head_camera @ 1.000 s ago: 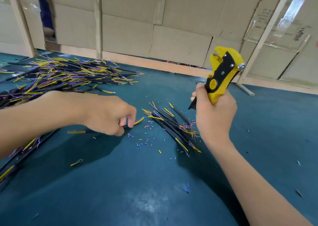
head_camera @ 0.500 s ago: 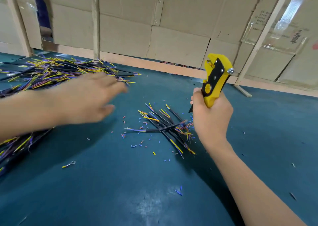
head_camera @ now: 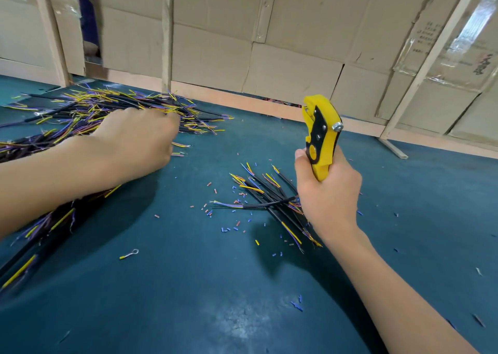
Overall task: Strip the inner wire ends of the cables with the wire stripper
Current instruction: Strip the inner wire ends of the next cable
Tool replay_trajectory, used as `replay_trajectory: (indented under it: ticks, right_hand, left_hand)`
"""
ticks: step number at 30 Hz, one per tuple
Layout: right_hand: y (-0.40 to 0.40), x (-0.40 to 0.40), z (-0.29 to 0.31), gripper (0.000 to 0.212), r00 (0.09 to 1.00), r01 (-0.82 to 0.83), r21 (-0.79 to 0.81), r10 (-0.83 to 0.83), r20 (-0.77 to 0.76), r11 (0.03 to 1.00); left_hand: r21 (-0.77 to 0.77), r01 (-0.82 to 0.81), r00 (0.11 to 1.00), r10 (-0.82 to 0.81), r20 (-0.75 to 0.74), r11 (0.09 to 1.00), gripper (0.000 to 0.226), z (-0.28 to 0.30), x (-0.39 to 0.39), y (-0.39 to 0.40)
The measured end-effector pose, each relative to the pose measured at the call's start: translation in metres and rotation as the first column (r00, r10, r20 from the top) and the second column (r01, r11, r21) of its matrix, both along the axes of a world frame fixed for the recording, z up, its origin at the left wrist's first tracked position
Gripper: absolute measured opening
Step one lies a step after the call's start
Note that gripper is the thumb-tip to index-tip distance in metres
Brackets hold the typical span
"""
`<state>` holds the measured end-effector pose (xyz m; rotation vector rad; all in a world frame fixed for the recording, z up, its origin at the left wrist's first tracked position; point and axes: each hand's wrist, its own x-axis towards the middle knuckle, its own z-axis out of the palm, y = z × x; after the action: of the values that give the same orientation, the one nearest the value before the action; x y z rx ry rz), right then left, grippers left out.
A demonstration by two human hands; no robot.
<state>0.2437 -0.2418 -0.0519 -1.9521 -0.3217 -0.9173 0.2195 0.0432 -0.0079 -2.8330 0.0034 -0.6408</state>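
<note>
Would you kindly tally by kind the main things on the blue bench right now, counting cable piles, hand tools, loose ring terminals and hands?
Cable piles: 2, the big pile and the small pile
Hand tools: 1, the wire stripper
Loose ring terminals: 1, the ring terminal
Hands: 2, the left hand and the right hand
Total: 6

From my feed, the left hand covers the near edge of the big cable pile, so I cannot tell whether its fingers grip a cable; that pile runs off the left edge beside it; the right hand hides the wire stripper handles and the far ends of the small cable bundle; left of that bundle, the insulation scraps are too small to tell apart; both forearms are cut off by the frame.
</note>
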Motion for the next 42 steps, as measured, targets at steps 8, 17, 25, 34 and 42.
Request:
replay_trajectory:
  ticks: [8,17,25,34,42]
  right_hand:
    - [0.006,-0.010,0.021,0.015,0.847,-0.387,0.533,0.519,-0.117,0.752]
    - [0.024,-0.027,0.018,0.013,0.483,-0.598,0.674,0.866,-0.129,0.434]
    - [0.023,-0.021,0.020,0.014,0.585,-0.555,0.663,0.802,-0.119,0.503]
    - [0.012,-0.011,0.024,0.017,0.743,-0.399,0.757,0.666,-0.063,0.517]
    - [0.012,-0.013,0.018,0.016,0.718,-0.416,0.698,0.681,-0.141,0.583]
  left_hand:
    - [-0.165,0.634,0.726,-0.508,0.464,0.755,0.045,-0.006,-0.035,-0.048]
    - [-0.140,0.747,0.638,-0.641,0.427,0.650,0.060,-0.030,-0.044,-0.058]
    - [-0.361,0.733,0.677,-0.564,0.472,0.577,0.029,-0.033,-0.042,-0.059]
    - [-0.803,0.388,0.867,-0.475,0.151,0.452,0.015,-0.039,-0.030,-0.046]
    - [-0.724,-0.235,0.777,-0.572,0.261,-0.649,0.018,-0.033,-0.026,-0.049]
